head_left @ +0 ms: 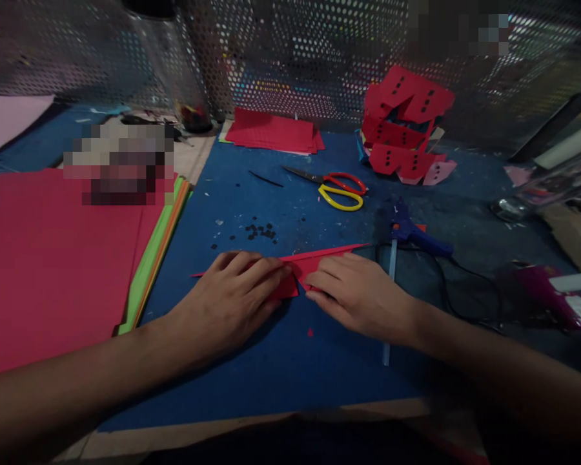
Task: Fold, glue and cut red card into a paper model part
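Observation:
A folded piece of red paper (302, 266) lies on the blue mat, its long folded edge slanting up to the right. My left hand (239, 284) presses its left part, with the fingers bent over it. On the other side my right hand (361, 290) grips the lower right part between curled fingers and thumb. Both hands hide much of the paper. Small black paper squares (261, 231) are scattered just beyond my left hand. Scissors (326, 181) with one red and one yellow handle lie farther back. A blue glue gun (414, 236) with a clear glue stick rests beside my right hand.
Large red sheets (53, 258) over green and orange ones lie at left. Cut red paper (271, 131) is stacked at the back, near punched red paper pieces (401, 129). A perforated metal panel (290, 58) stands behind. The glue gun's black cord (445, 294) loops at right.

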A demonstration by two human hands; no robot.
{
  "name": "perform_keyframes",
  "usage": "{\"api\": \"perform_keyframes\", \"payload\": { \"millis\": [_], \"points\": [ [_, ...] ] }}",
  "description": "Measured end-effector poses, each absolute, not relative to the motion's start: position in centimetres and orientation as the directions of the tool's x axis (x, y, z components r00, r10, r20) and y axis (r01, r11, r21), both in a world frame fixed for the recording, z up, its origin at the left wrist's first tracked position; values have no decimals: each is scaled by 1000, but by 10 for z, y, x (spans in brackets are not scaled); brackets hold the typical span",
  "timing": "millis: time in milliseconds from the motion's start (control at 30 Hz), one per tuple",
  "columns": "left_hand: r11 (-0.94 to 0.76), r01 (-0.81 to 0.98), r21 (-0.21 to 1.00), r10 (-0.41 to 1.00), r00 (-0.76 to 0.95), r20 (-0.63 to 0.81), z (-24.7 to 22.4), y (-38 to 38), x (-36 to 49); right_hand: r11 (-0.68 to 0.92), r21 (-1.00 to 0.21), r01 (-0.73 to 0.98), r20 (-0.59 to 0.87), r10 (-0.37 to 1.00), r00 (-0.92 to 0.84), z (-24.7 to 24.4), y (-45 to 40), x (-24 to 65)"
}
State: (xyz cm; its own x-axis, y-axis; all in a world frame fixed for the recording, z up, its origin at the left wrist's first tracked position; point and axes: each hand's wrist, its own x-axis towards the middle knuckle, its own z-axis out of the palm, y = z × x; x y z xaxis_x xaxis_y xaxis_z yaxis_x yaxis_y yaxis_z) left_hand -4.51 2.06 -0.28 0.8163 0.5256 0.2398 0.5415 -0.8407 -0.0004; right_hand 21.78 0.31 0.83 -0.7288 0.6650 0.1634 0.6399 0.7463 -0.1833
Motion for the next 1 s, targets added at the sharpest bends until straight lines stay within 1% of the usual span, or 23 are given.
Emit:
{"api": "perform_keyframes", "payload": {
  "millis": [367, 533, 700, 800, 1000],
  "points": [
    [-843, 538, -7, 520, 819, 242, -3, 20, -47, 770, -160, 618, 158, 638, -754, 11, 4, 221],
    [-844, 536, 7, 523, 820, 231, -3, 20, -47, 765, -196, 614, 148, 642, -752, 11, 3, 221],
    [-847, 532, -12, 514, 824, 240, -3, 20, -46, 754, -211, 622, 186, 655, -732, 9, 3, 220],
    [-847, 531, -15, 512, 823, 246, -3, 20, -46, 765, -189, 616, 195, 644, -740, 8, 3, 219],
    [-847, 531, -14, 511, 821, 254, -4, 20, -46, 775, -163, 611, 153, 631, -761, 11, 2, 220]
  ]
}}
